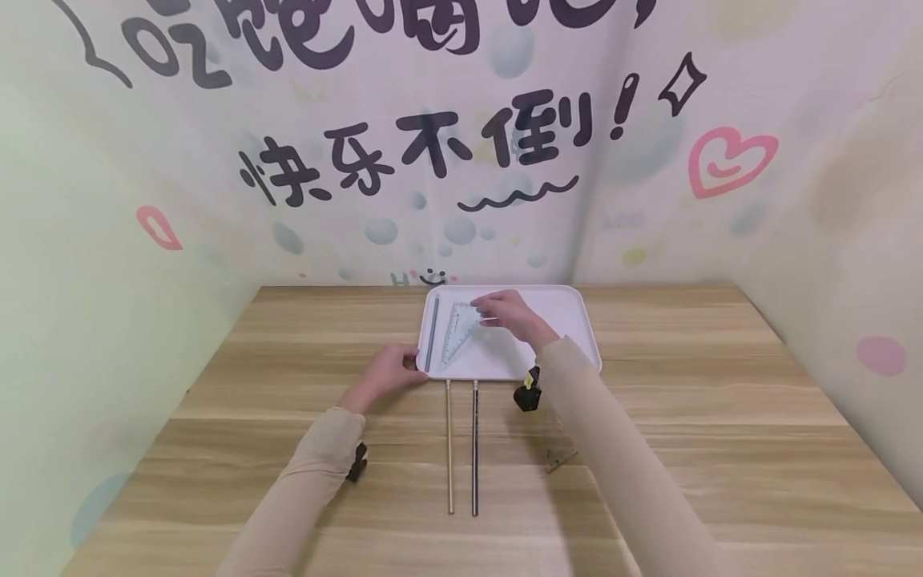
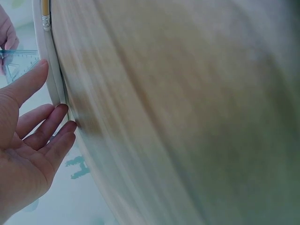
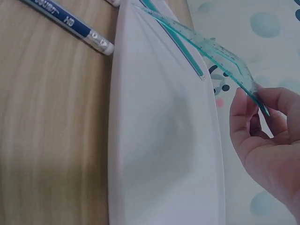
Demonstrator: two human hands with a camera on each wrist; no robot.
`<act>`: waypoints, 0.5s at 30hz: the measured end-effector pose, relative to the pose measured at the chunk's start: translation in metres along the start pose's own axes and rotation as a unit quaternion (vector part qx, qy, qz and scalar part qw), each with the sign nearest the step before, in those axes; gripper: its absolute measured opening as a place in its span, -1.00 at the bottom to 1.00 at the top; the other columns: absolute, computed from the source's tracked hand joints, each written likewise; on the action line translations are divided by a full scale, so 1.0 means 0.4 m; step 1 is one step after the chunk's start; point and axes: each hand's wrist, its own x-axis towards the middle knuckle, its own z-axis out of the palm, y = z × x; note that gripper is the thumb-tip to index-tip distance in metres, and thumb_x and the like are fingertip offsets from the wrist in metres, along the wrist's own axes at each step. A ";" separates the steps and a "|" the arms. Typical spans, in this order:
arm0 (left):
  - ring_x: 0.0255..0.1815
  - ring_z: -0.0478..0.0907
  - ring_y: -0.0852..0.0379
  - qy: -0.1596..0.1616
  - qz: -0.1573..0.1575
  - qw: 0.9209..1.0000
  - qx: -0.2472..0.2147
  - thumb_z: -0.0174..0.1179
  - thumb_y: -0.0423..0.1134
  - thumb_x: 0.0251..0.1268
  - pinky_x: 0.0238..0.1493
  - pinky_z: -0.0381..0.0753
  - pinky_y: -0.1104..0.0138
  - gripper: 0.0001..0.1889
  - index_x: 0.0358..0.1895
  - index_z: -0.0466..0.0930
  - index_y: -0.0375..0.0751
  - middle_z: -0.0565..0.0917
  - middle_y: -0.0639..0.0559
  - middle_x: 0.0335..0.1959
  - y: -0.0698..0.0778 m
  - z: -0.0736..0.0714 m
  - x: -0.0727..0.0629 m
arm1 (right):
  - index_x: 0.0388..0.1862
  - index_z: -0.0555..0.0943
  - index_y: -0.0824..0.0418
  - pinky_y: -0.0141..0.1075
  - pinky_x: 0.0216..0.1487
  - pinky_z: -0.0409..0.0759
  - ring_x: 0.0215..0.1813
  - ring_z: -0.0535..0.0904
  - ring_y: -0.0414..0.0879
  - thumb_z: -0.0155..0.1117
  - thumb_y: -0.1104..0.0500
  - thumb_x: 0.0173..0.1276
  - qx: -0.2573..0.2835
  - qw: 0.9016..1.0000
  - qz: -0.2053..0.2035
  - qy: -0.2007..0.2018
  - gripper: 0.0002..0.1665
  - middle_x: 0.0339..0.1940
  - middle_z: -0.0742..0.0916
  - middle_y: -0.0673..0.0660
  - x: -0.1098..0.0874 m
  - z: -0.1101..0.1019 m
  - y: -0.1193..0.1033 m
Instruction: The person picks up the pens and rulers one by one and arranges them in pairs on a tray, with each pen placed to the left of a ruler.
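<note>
My right hand (image 1: 508, 314) pinches one corner of a clear, green-tinted set square (image 3: 206, 49) between thumb and fingers. The set square is tilted, its far tip low over the left part of a white tray (image 1: 555, 320). Beside it, along the tray's left side, lies a slim dark pencil (image 1: 432, 332). My left hand (image 1: 389, 370) holds the tray's near left corner, thumb at the front rim and fingers at the left side. In the left wrist view those fingers (image 2: 56, 124) bend loosely at the rim.
Two pencils lie on the wooden table (image 1: 288, 385) before the tray, one yellowish (image 1: 450, 449) and one dark blue (image 1: 475, 449), eraser ends toward it. Partly under my right forearm lies another clear ruler-like piece (image 1: 561, 458). A printed cloth (image 1: 404, 248) hangs behind the table.
</note>
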 end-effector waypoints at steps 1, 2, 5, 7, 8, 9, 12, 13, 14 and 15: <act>-0.47 0.34 0.14 -0.001 -0.001 1.000 0.000 0.35 -0.33 -0.07 -0.40 0.33 0.34 -0.77 -0.28 0.63 -0.29 0.53 0.01 -0.52 0.000 0.000 0.000 | 0.03 0.49 0.47 -0.23 0.01 0.48 -0.06 0.50 -0.01 0.00 0.36 0.28 -0.002 1.000 -0.004 -0.001 -0.64 -0.06 0.57 0.29 0.002 0.000 0.001; -0.46 0.34 0.14 -0.003 -0.004 1.000 -0.001 0.36 -0.33 -0.07 -0.39 0.33 0.34 -0.77 -0.27 0.63 -0.28 0.54 0.01 -0.52 0.000 0.000 0.000 | -0.01 0.52 0.46 -0.25 -0.04 0.51 -0.10 0.52 -0.02 0.03 0.35 0.25 0.000 1.000 -0.019 -0.010 -0.66 -0.11 0.59 0.27 0.005 -0.001 0.005; -0.44 0.36 0.13 -0.006 -0.008 1.000 -0.004 0.35 -0.32 -0.07 -0.36 0.36 0.33 -0.74 -0.22 0.63 -0.28 0.56 0.00 -0.48 -0.002 0.000 0.000 | -0.04 0.54 0.44 -0.26 -0.05 0.51 -0.11 0.53 -0.02 0.03 0.33 0.25 -0.015 1.000 -0.023 -0.011 -0.67 -0.13 0.59 0.25 0.008 0.001 0.007; -0.42 0.38 0.12 -0.006 -0.011 1.000 -0.008 0.35 -0.33 -0.07 -0.34 0.37 0.32 -0.72 -0.20 0.63 -0.28 0.58 -0.01 -0.45 -0.003 0.000 -0.001 | -0.04 0.54 0.43 -0.26 -0.04 0.51 -0.07 0.53 0.01 0.03 0.33 0.25 -0.022 1.000 -0.013 -0.008 -0.67 -0.08 0.59 0.26 0.006 0.003 0.004; -0.41 0.38 0.11 -0.006 -0.012 1.000 -0.010 0.35 -0.34 -0.07 -0.32 0.37 0.31 -0.71 -0.20 0.63 -0.29 0.59 -0.02 -0.44 -0.003 0.001 -0.001 | -0.03 0.54 0.43 -0.26 -0.04 0.51 -0.06 0.53 0.01 0.02 0.32 0.26 -0.025 1.000 -0.007 -0.006 -0.67 -0.06 0.59 0.26 0.003 0.004 0.001; -0.41 0.39 0.11 -0.005 -0.013 1.000 -0.011 0.36 -0.34 -0.08 -0.31 0.38 0.31 -0.71 -0.19 0.63 -0.29 0.60 -0.02 -0.43 -0.003 0.001 -0.002 | 0.01 0.51 0.44 -0.24 0.00 0.48 0.00 0.50 0.04 -0.01 0.34 0.28 -0.036 0.999 0.010 0.001 -0.65 -0.01 0.57 0.28 -0.002 0.007 -0.006; -0.39 0.40 0.11 -0.001 -0.013 1.000 -0.014 0.36 -0.34 -0.09 -0.27 0.39 0.29 -0.70 -0.19 0.63 -0.29 0.62 -0.03 -0.40 -0.002 0.004 -0.003 | 0.05 0.48 0.46 -0.22 0.04 0.46 0.06 0.46 0.10 -0.05 0.35 0.30 -0.044 0.999 0.024 0.001 -0.63 0.07 0.53 0.32 -0.030 0.013 -0.034; -0.38 0.41 0.12 0.001 -0.015 1.000 -0.014 0.36 -0.34 -0.09 -0.25 0.39 0.28 -0.70 -0.18 0.63 -0.29 0.62 -0.03 -0.38 -0.002 0.004 -0.003 | 0.06 0.47 0.47 -0.21 0.05 0.46 0.06 0.46 0.10 -0.06 0.35 0.31 -0.046 0.999 0.024 0.002 -0.63 0.07 0.52 0.33 -0.030 0.013 -0.034; -0.37 0.41 0.12 0.001 -0.014 1.000 -0.014 0.36 -0.34 -0.09 -0.24 0.39 0.28 -0.69 -0.18 0.63 -0.28 0.63 -0.03 -0.37 -0.001 0.005 -0.003 | 0.06 0.47 0.47 -0.22 0.04 0.46 0.04 0.46 0.09 -0.06 0.35 0.31 -0.048 0.999 0.024 0.004 -0.63 0.07 0.52 0.33 -0.030 0.012 -0.033; -0.37 0.41 0.12 0.001 -0.013 1.000 -0.012 0.36 -0.33 -0.08 -0.23 0.40 0.27 -0.69 -0.18 0.63 -0.28 0.63 -0.03 -0.36 -0.001 0.005 -0.003 | 0.06 0.47 0.47 -0.22 0.04 0.46 0.03 0.46 0.07 -0.06 0.34 0.31 -0.049 0.999 0.022 0.005 -0.63 0.06 0.52 0.33 -0.028 0.012 -0.031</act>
